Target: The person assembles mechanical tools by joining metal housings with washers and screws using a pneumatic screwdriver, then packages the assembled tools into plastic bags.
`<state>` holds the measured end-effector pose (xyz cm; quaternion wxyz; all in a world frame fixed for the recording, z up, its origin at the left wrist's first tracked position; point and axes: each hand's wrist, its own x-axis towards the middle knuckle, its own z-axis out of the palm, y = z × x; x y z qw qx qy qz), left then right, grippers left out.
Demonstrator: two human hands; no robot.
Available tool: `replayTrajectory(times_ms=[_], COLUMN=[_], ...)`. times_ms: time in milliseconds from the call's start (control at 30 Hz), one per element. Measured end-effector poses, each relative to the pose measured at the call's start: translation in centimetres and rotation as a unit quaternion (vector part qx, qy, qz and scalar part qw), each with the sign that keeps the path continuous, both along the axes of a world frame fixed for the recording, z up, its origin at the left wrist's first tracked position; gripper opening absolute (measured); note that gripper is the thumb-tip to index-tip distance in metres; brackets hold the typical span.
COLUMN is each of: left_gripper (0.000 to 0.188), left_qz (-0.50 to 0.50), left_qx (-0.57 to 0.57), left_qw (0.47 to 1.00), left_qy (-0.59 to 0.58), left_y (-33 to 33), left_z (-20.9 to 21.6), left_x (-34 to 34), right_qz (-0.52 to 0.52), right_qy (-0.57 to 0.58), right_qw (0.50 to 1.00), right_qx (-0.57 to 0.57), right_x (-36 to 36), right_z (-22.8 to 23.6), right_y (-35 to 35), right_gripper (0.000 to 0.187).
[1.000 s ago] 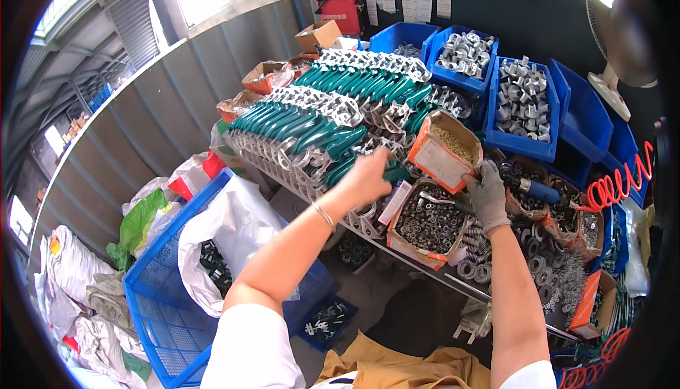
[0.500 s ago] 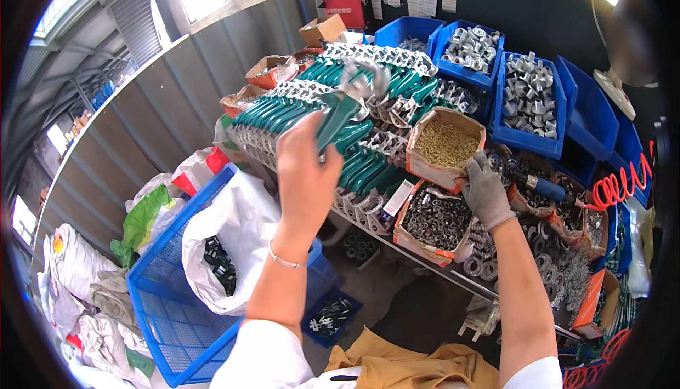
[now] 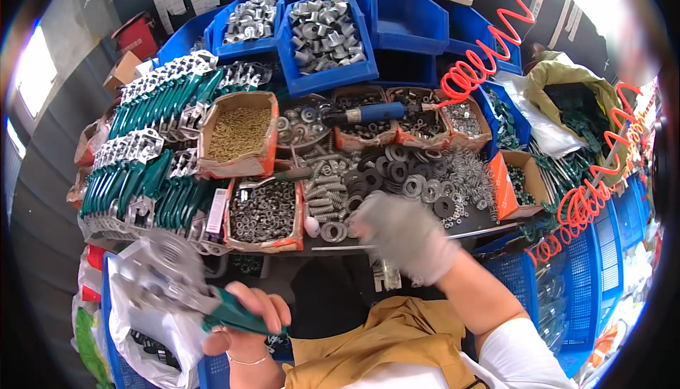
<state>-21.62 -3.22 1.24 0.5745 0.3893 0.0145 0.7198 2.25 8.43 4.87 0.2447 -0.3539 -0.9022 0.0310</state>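
My bare left hand (image 3: pixel 248 311) is closed round the green handle of a metal tool (image 3: pixel 166 276), whose silver head with a round ring is blurred. It is held in front of the bench, above a white sack (image 3: pixel 191 343). My gloved right hand (image 3: pixel 407 237) hovers at the bench's front edge, close to black washers (image 3: pixel 389 169) and coil springs (image 3: pixel 327 184); motion smears its fingers. Left of it stand a carton of nuts (image 3: pixel 263 213), with a dark-handled tool (image 3: pixel 287 174) lying across it, and a carton of small brass-coloured pieces (image 3: pixel 237 134).
Rows of green-handled metal assemblies (image 3: pixel 134 184) fill the bench's left side. A blue power driver (image 3: pixel 375 112) lies behind the springs, joined to a red coiled hose (image 3: pixel 467 77). Blue bins (image 3: pixel 333 74) of silver parts stand behind. An orange carton (image 3: pixel 520 187) sits at right.
The view has turned right. My left hand has come down from over the rows with the green-handled tool. My right hand has left the carton of brass-coloured pieces for the bench's front edge.
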Motion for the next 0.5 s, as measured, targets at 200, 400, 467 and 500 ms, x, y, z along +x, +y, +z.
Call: replayTrajectory(times_ms=[200, 400, 467, 500], left_gripper=[0.063, 0.077, 0.070, 0.065], left_qz=[-0.023, -0.127, -0.174, -0.228], left_qx=[-0.190, -0.229, -0.210, -0.169], left_qw=[0.963, 0.946, 0.954, 0.953], left_qy=[0.190, 0.190, 0.123, 0.110], left_y=[-1.2, 1.1, 1.3, 1.8], left_z=[0.3, 0.5, -0.1, -1.3], left_x=[4.7, 8.7, 9.7, 9.5], right_qz=[-0.340, -0.309, -0.334, -0.335], right_qy=[0.067, -0.058, -0.109, -0.117], right_qw=[0.935, 0.945, 0.930, 0.929], right_qx=[-0.078, -0.088, -0.106, -0.108], right_x=[12.7, 10.8, 9.1, 8.7], right_z=[-1.5, -4.4, -4.3, -4.3], right_y=[11.2, 20.5, 20.6, 20.6], right_gripper=[0.020, 0.026, 0.027, 0.027])
